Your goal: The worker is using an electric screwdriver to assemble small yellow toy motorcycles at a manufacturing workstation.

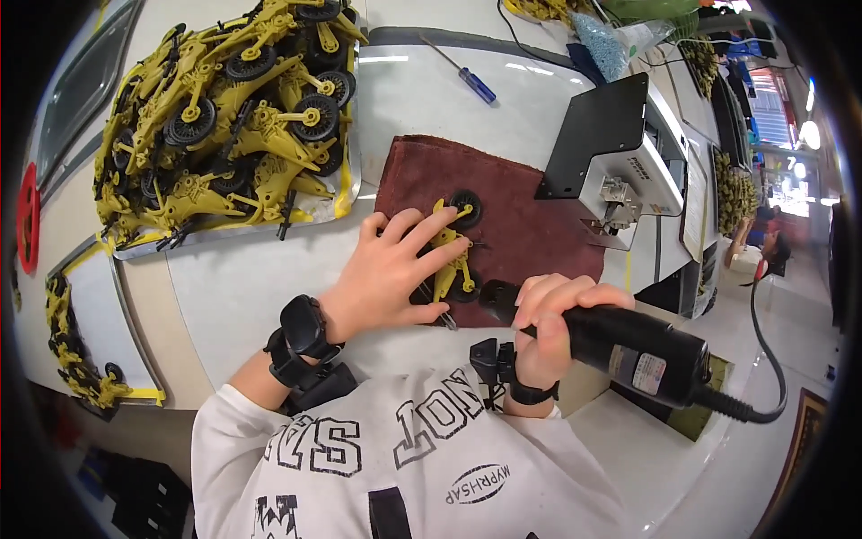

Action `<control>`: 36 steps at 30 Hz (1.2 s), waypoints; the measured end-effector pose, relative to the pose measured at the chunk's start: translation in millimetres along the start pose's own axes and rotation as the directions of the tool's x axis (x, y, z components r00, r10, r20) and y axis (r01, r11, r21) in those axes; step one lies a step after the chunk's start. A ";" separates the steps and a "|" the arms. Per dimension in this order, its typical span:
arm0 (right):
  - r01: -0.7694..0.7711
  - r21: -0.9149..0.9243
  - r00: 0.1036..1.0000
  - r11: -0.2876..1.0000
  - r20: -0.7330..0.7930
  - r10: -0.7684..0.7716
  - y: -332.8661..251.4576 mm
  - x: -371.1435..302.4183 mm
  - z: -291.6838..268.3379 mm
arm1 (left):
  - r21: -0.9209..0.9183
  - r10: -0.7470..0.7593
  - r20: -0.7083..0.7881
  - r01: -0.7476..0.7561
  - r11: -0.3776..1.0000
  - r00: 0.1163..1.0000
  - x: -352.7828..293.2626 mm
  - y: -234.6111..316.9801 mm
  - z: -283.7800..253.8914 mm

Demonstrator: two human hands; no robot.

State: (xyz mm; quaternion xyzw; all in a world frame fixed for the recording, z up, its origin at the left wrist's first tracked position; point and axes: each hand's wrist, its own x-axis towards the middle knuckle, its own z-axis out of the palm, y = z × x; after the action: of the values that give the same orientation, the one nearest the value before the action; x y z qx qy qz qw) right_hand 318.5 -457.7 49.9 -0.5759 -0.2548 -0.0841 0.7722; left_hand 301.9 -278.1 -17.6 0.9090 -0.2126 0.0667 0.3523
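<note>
A small yellow toy motorcycle [452,250] with black wheels lies on a dark red cloth mat [530,202]. My left hand [395,260] reaches over it from the left, fingers spread across its body and thumb beside its lower end, holding it against the mat. Under that thumb, a thin metal tool [440,312] is partly hidden. My right hand [552,323] is wrapped round a black corded electric screwdriver [628,346]. Its dark nose points left, close to the motorcycle's lower wheel; whether they touch, I cannot tell.
A tray [242,238] heaped with yellow motorcycles stands at the far left. Beyond the mat lies a blue-handled screwdriver [478,85]. A black-and-white box-shaped machine [620,162] stands at the mat's right edge. The power cord [779,359] loops on the right. More yellow parts [76,350] fill a left-side tray.
</note>
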 end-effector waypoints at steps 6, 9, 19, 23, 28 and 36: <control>0.087 0.006 0.988 0.996 -0.125 -0.085 -13.0 15.5 18.7 | 0.038 -0.035 -0.001 0.035 0.999 0.999 -9.3 -2.4 -9.0; 0.205 -0.098 0.913 0.974 -0.340 -0.226 -34.9 13.8 6.4 | -0.033 -0.011 -0.048 0.009 0.999 0.999 -19.3 5.2 -12.5; 0.341 0.221 0.817 0.914 -0.551 -0.172 -78.5 62.2 -9.3 | 0.074 -0.162 -0.598 0.255 0.964 0.785 -109.9 38.1 -118.5; 0.249 0.143 0.790 0.958 -0.602 -0.115 -64.1 55.1 -31.1 | 0.155 -0.102 -0.971 0.891 0.427 0.218 -266.3 -19.4 -188.9; 0.122 0.249 0.873 0.961 -0.487 0.016 -52.2 41.3 -73.4 | 0.190 -0.465 -0.880 0.967 -0.167 0.093 -378.5 -58.7 -175.0; 0.132 0.250 0.842 0.959 -0.539 0.025 -54.7 36.6 -65.3 | 0.062 -0.510 -0.860 0.997 -0.046 0.030 -361.5 -46.6 -160.6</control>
State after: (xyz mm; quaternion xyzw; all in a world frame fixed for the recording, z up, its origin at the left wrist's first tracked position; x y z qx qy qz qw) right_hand 346.0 -530.3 100.7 -0.4081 -0.0540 -0.2268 0.8827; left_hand 1.1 -17.2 -24.8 0.7976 0.5699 0.1971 -0.0179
